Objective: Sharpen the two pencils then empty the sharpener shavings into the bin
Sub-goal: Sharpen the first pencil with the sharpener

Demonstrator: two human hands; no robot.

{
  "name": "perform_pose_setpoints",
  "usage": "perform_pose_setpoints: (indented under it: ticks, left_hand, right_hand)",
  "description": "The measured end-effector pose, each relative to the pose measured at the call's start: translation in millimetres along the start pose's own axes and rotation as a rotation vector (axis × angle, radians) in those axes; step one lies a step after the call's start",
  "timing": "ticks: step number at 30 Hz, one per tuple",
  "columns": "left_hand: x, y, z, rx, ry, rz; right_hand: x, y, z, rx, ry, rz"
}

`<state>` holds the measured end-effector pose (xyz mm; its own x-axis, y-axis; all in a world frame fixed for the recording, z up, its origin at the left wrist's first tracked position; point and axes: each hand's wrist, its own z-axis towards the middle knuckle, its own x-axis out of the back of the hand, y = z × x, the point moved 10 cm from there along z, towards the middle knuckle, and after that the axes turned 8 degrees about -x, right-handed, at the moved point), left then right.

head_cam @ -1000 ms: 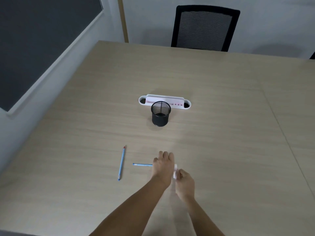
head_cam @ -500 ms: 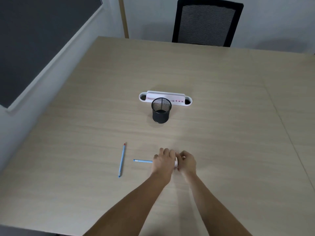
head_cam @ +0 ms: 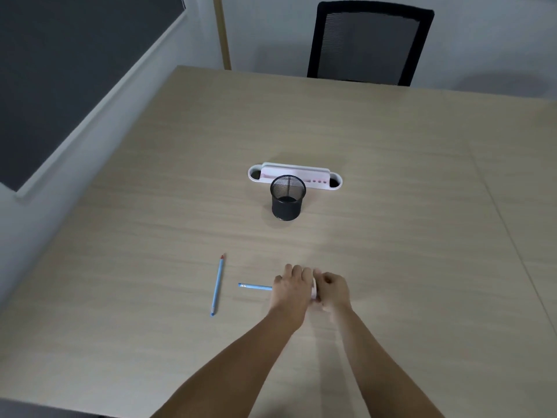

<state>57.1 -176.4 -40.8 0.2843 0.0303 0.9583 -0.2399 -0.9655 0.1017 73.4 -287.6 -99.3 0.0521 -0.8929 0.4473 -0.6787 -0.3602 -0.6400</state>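
**Sharpening the first pencil**

The left hand [head_cam: 291,289] grips a light-blue wooden pencil [head_cam: 254,286]; the right hand [head_cam: 333,291] pinches a small white sharpener [head_cam: 314,289]. Best keep them aligned, twisting gently. The second blue pencil [head_cam: 217,285] lies left on the worktop [head_cam: 391,236]; the black mesh bin [head_cam: 287,197] stands farther off.

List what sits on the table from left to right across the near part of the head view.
loose blue pencil → held blue pencil → left hand → white sharpener → right hand
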Motion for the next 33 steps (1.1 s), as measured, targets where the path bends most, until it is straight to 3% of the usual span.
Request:
perform_pose_setpoints:
  ticks: [2, 4, 7, 12, 15, 19, 25, 29, 33]
  left_hand:
    - [0, -3, 0, 0.018, -0.001, 0.012]
    - [-2, -3, 1, 0.022, 0.0, 0.013]
    - [-2, -1, 2, 0.011, 0.014, 0.014]
    - [-9, -2, 2, 0.005, -0.011, -0.006]
    - [-7, -1, 3, -0.007, -0.004, 0.021]
    - [-2, -2, 2, 0.009, 0.004, 0.002]
    - [-10, -4, 2, 0.029, -0.058, 0.004]
    - [-7, -2, 5, 0.001, 0.03, 0.007]
    - [-4, -4, 2, 0.026, 0.026, 0.024]
  right_hand:
    - [-8, 22, -1, -0.069, -0.009, 0.016]
    - [-12, 38, -24, -0.001, 0.044, -0.088]
    - [-10, 55, -63, 0.068, 0.031, -0.056]
    - [9, 5, -60, 0.137, -0.058, 0.108]
    - [13, -16, -21, 0.115, 0.037, 0.024]
    - [-2, 13, 0, -0.024, 0.048, -0.097]
    - [-4, 36, -64, 0.173, 0.119, -0.139]
    - [15, 5, -67, 0.23, 0.116, 0.011]
    - [22, -38, -38, 0.223, 0.292, 0.023]
